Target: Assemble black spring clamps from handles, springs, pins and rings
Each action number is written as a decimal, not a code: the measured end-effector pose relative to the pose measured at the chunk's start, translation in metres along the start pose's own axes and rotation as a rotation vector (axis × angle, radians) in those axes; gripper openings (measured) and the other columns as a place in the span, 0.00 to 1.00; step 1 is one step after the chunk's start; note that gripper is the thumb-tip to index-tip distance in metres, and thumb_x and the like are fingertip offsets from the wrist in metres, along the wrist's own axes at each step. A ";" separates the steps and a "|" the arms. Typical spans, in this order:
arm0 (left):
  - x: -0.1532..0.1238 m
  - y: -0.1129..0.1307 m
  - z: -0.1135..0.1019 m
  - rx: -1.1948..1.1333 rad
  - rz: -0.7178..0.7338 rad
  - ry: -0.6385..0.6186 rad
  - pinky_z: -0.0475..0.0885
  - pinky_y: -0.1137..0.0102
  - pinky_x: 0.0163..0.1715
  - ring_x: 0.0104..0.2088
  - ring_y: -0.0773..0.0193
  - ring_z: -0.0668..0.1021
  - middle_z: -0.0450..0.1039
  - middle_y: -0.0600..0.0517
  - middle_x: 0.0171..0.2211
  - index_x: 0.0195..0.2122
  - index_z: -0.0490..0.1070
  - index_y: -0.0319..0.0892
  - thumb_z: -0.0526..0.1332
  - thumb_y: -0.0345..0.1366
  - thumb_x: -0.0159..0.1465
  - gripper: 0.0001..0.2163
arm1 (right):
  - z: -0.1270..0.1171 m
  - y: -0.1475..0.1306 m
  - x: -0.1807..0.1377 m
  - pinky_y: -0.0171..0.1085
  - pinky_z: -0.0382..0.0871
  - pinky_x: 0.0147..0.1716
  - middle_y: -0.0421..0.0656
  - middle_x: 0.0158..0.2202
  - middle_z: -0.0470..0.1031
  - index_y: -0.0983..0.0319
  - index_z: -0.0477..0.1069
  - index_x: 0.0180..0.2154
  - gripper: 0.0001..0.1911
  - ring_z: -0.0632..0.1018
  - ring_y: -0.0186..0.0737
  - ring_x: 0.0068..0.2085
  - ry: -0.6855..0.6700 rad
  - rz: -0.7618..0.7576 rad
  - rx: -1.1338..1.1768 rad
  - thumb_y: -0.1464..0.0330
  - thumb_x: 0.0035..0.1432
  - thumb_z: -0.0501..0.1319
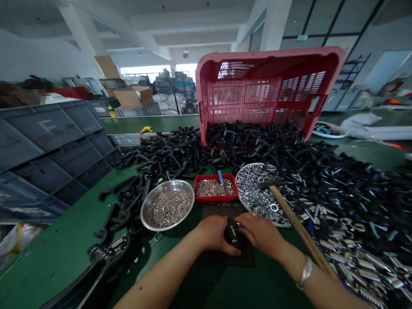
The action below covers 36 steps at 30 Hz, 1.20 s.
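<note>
1. the black part (233,235), with pale marks on its upper face, is over the dark mat (209,211), toward the near side of the green worktop (69,240) and well in from its left edge; whether it rests on the mat or is lifted slightly, i cannot tell.
2. the left hand (213,234) is clamped around the black part, its palm against the left flank and its thumb along the near end.
3. the right hand (260,231) comes in from the other side, fingers bent, tips at the part's upper right; whether they pinch the part or some small fitting, i cannot tell.
4. the part looks like hard moulded plastic or coated metal, so i judge it stiff, fairly light and not easily broken.
5. its smooth skin has a faint sheen and may turn under a fingertip push; a full wrap of the body seems the surest hold, leaving the upper right free for the other fingers.
6. beyond the mat, the red tray (216,199) stands between the steel bowl (145,218) and the round pan (237,182); the hammer (291,216) lies across that pan's right side.
</note>
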<state>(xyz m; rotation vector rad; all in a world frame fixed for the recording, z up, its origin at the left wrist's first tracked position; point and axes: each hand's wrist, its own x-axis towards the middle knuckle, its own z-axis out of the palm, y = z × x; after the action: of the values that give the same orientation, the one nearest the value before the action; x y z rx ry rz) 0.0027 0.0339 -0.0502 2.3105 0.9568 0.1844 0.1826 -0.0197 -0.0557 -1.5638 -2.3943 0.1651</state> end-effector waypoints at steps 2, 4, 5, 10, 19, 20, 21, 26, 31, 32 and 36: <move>-0.001 0.001 -0.001 0.189 -0.056 0.087 0.64 0.66 0.31 0.33 0.51 0.73 0.71 0.44 0.32 0.36 0.71 0.41 0.68 0.49 0.36 0.27 | 0.008 -0.006 0.001 0.40 0.68 0.35 0.47 0.34 0.73 0.62 0.70 0.38 0.10 0.74 0.44 0.38 0.016 0.080 -0.092 0.71 0.56 0.53; -0.003 0.002 -0.001 0.319 -0.077 0.156 0.63 0.63 0.38 0.41 0.47 0.70 0.69 0.42 0.41 0.44 0.68 0.42 0.68 0.48 0.38 0.30 | 0.013 -0.015 0.002 0.40 0.68 0.31 0.48 0.31 0.72 0.63 0.70 0.35 0.10 0.74 0.44 0.34 0.059 0.171 -0.173 0.69 0.57 0.52; -0.005 0.002 -0.001 0.368 -0.090 0.163 0.62 0.61 0.41 0.44 0.47 0.68 0.67 0.41 0.44 0.46 0.67 0.44 0.67 0.49 0.40 0.31 | 0.014 -0.019 0.001 0.39 0.67 0.30 0.48 0.30 0.71 0.63 0.71 0.34 0.10 0.74 0.44 0.33 0.070 0.198 -0.197 0.68 0.57 0.51; -0.001 -0.007 -0.023 0.393 -0.061 0.084 0.60 0.59 0.44 0.48 0.46 0.66 0.64 0.43 0.49 0.51 0.64 0.47 0.62 0.56 0.44 0.34 | -0.011 -0.003 -0.025 0.40 0.68 0.29 0.50 0.33 0.72 0.62 0.71 0.35 0.15 0.74 0.47 0.35 0.137 0.310 -0.302 0.62 0.57 0.50; 0.095 -0.042 -0.059 0.306 -0.367 0.265 0.64 0.67 0.38 0.41 0.57 0.73 0.73 0.50 0.40 0.40 0.73 0.50 0.60 0.41 0.55 0.11 | -0.022 0.063 -0.089 0.48 0.68 0.32 0.51 0.35 0.73 0.61 0.70 0.42 0.19 0.75 0.50 0.33 0.146 0.572 -0.391 0.61 0.54 0.47; 0.101 -0.044 -0.056 0.300 -0.363 0.270 0.65 0.68 0.38 0.40 0.58 0.73 0.74 0.50 0.39 0.39 0.73 0.50 0.60 0.41 0.55 0.10 | -0.020 0.063 -0.089 0.48 0.69 0.31 0.51 0.36 0.73 0.61 0.69 0.42 0.20 0.76 0.50 0.33 0.137 0.592 -0.385 0.61 0.54 0.47; 0.103 -0.046 -0.054 0.293 -0.362 0.279 0.65 0.68 0.37 0.40 0.58 0.74 0.74 0.51 0.38 0.38 0.73 0.50 0.60 0.40 0.56 0.09 | -0.019 0.063 -0.089 0.47 0.69 0.30 0.51 0.36 0.73 0.61 0.68 0.44 0.20 0.76 0.50 0.33 0.124 0.615 -0.375 0.61 0.54 0.46; 0.096 -0.054 -0.054 0.248 -0.397 0.346 0.64 0.68 0.36 0.37 0.58 0.74 0.74 0.49 0.35 0.33 0.74 0.46 0.60 0.41 0.56 0.08 | -0.017 0.069 -0.090 0.46 0.70 0.32 0.53 0.39 0.74 0.64 0.65 0.49 0.25 0.76 0.51 0.36 0.070 0.670 -0.297 0.59 0.54 0.46; 0.075 -0.045 -0.064 0.156 -0.384 0.427 0.65 0.70 0.36 0.38 0.61 0.73 0.73 0.47 0.37 0.36 0.71 0.41 0.56 0.41 0.59 0.10 | -0.021 0.071 -0.090 0.49 0.69 0.37 0.55 0.42 0.73 0.65 0.66 0.48 0.27 0.76 0.53 0.38 0.063 0.711 -0.228 0.57 0.53 0.48; 0.070 -0.040 -0.064 0.139 -0.376 0.427 0.65 0.71 0.34 0.36 0.62 0.74 0.73 0.47 0.35 0.35 0.70 0.40 0.54 0.40 0.60 0.10 | -0.023 0.070 -0.089 0.50 0.69 0.37 0.55 0.41 0.74 0.66 0.65 0.49 0.28 0.76 0.54 0.38 0.061 0.731 -0.198 0.56 0.52 0.48; 0.044 -0.022 -0.049 -0.235 -0.346 0.285 0.63 0.75 0.20 0.20 0.70 0.71 0.73 0.50 0.25 0.32 0.65 0.37 0.55 0.39 0.59 0.09 | -0.038 0.068 -0.077 0.49 0.69 0.34 0.53 0.34 0.76 0.68 0.63 0.49 0.31 0.77 0.53 0.33 0.088 0.828 0.164 0.55 0.47 0.53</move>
<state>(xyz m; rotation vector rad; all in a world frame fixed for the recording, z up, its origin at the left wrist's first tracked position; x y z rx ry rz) 0.0048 0.0996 -0.0287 1.9016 1.3806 0.4627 0.2825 -0.0645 -0.0490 -2.3062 -1.4880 0.4240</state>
